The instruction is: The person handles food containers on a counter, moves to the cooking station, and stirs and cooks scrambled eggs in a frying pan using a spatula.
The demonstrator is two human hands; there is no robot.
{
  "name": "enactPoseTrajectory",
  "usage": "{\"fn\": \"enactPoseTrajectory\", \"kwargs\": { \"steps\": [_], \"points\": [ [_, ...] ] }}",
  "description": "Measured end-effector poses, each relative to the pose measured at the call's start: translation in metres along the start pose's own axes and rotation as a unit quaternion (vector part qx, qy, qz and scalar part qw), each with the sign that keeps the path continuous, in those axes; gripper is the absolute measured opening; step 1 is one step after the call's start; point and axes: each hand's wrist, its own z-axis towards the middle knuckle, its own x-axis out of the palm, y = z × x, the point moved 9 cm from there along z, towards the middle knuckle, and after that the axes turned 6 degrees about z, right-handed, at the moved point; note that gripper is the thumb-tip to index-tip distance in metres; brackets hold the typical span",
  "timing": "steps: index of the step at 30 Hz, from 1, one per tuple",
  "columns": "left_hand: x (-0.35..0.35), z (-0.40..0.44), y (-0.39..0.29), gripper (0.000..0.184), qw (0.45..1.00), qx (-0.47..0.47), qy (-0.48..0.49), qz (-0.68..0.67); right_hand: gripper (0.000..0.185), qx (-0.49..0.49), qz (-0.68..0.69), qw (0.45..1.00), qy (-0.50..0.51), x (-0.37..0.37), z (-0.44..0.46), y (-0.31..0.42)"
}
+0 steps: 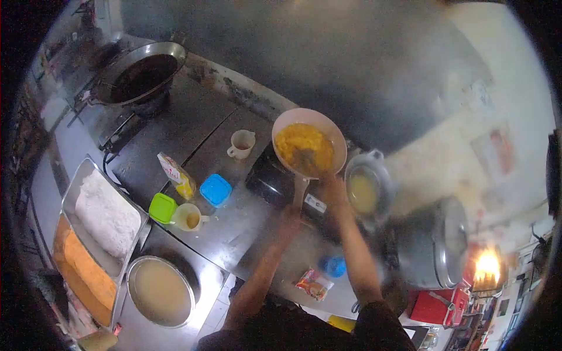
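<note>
A pale pink frying pan (pixel 338 136) stands on the black stove (pixel 266 181), tilted in my view, with lumpy yellow-orange food (pixel 298 140) in it. My left hand (pixel 288 221) is closed around the pan's light handle (pixel 301 190). Over the near right rim of the pan is my right hand (pixel 332 190), its fingers closed and blurred. From it a cooking utensil with a dark end (pixel 305 160) reaches into the food; its exact kind is hard to make out. To the right of the pan stands a metal pot (pixel 380 181) with yellowish contents.
Left of the stove are two cups (pixel 241 143), a blue-lidded container (pixel 215 190), a green-lidded container (pixel 162 208) and a yellow-white packet (pixel 177 175). Trays of white powder (pixel 108 213) and orange crumbs (pixel 88 269), and a bowl of pale liquid (pixel 161 292), sit farther left. A large lidded pot (pixel 418 245) stands right.
</note>
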Motion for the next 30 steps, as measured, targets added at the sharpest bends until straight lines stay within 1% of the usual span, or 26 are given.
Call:
{"fn": "enactPoseTrajectory", "kwargs": {
  "steps": [1, 3, 5, 7, 8, 10, 11, 13, 14, 15, 16, 17, 19, 20, 21, 22, 23, 24, 25, 26, 28, 29, 30],
  "points": [
    [-0.001, 0.001, -0.003, 0.035, 0.995, -0.046, 0.021, -0.086, 0.034, -0.003, -0.006, 1.0, -0.022, 0.019, 0.015, -0.018],
    [-0.008, -0.003, -0.014, 0.034, 0.971, -0.121, 0.043, -0.203, 0.032, -0.056, 0.01, 0.99, -0.126, -0.02, 0.037, -0.018],
    [-0.014, -0.007, -0.024, 0.034, 0.963, -0.113, 0.032, -0.243, 0.032, -0.106, 0.053, 0.976, -0.182, -0.059, 0.064, -0.021],
    [-0.015, -0.014, -0.025, 0.033, 0.959, -0.085, 0.01, -0.269, 0.038, 0.015, 0.084, 0.995, -0.055, -0.023, 0.094, -0.066],
    [-0.017, -0.012, -0.022, 0.033, 0.96, -0.08, -0.009, -0.268, 0.038, 0.007, 0.082, 0.995, -0.049, -0.002, 0.101, -0.069],
    [-0.038, -0.003, -0.044, 0.032, 0.962, -0.113, -0.045, -0.246, 0.04, -0.1, 0.068, 0.985, -0.123, 0.017, 0.083, -0.042],
    [-0.036, 0.007, -0.042, 0.032, 0.979, -0.134, 0.061, -0.142, 0.041, -0.146, 0.063, 0.974, -0.162, 0.01, 0.056, -0.022],
    [-0.025, 0.008, -0.035, 0.031, 0.975, -0.153, 0.156, -0.033, 0.042, -0.193, 0.065, 0.963, -0.176, -0.025, 0.005, 0.004],
    [-0.027, 0.005, -0.034, 0.032, 0.983, -0.141, 0.092, -0.07, 0.043, -0.181, 0.073, 0.97, -0.146, -0.037, -0.005, 0.005],
    [-0.032, 0.001, -0.038, 0.032, 0.985, -0.135, 0.061, -0.087, 0.044, -0.15, 0.082, 0.981, -0.094, -0.049, -0.008, -0.001],
    [-0.038, -0.002, -0.043, 0.033, 0.986, -0.128, 0.03, -0.104, 0.045, -0.107, 0.123, 0.986, -0.028, -0.046, -0.003, -0.009],
    [-0.047, -0.01, -0.064, 0.033, 0.989, -0.111, 0.057, -0.08, 0.046, -0.058, 0.159, 0.985, 0.033, -0.044, -0.001, -0.017],
    [-0.041, -0.01, -0.08, 0.033, 0.991, -0.089, 0.089, -0.054, 0.048, 0.053, 0.14, 0.989, 0.001, -0.058, 0.024, -0.03],
    [-0.037, -0.006, -0.061, 0.032, 0.982, -0.156, 0.054, -0.094, 0.048, 0.056, 0.14, 0.989, -0.003, -0.036, 0.032, -0.043],
    [-0.034, -0.004, -0.04, 0.031, 0.966, -0.224, 0.018, -0.132, 0.046, -0.104, 0.102, 0.983, -0.109, -0.013, 0.043, -0.038],
    [-0.026, 0.004, -0.014, 0.031, 0.966, -0.222, 0.022, -0.128, 0.042, -0.117, 0.104, 0.98, -0.121, -0.009, 0.039, -0.038],
    [-0.024, 0.018, 0.006, 0.03, 0.989, -0.107, 0.012, -0.105, 0.039, -0.13, 0.105, 0.977, -0.133, -0.005, 0.033, -0.038],
    [-0.024, 0.021, 0.004, 0.029, 0.994, -0.049, 0.008, -0.094, 0.036, -0.143, 0.106, 0.973, -0.145, -0.002, 0.028, -0.037],
    [-0.025, 0.022, 0.001, 0.029, 0.996, 0.009, 0.002, -0.084, 0.034, -0.103, 0.024, 0.994, -0.015, -0.002, 0.027, -0.046],
    [-0.023, 0.021, -0.002, 0.029, 0.992, -0.049, 0.011, -0.115, 0.033, -0.061, -0.059, 0.989, 0.117, -0.009, 0.016, -0.05],
    [-0.023, 0.007, -0.019, 0.029, 0.97, -0.165, 0.028, -0.177, 0.035, 0.033, 0.078, 0.994, 0.07, -0.147, -0.033, -0.006],
    [-0.023, 0.001, -0.025, 0.029, 0.952, -0.222, 0.035, -0.208, 0.035, 0.031, 0.077, 0.994, 0.072, -0.158, -0.039, 0.007],
    [-0.021, -0.007, -0.017, 0.029, 0.929, -0.278, 0.04, -0.239, 0.036, 0.03, 0.069, 0.994, 0.075, -0.165, -0.044, 0.021]
  ]
}}
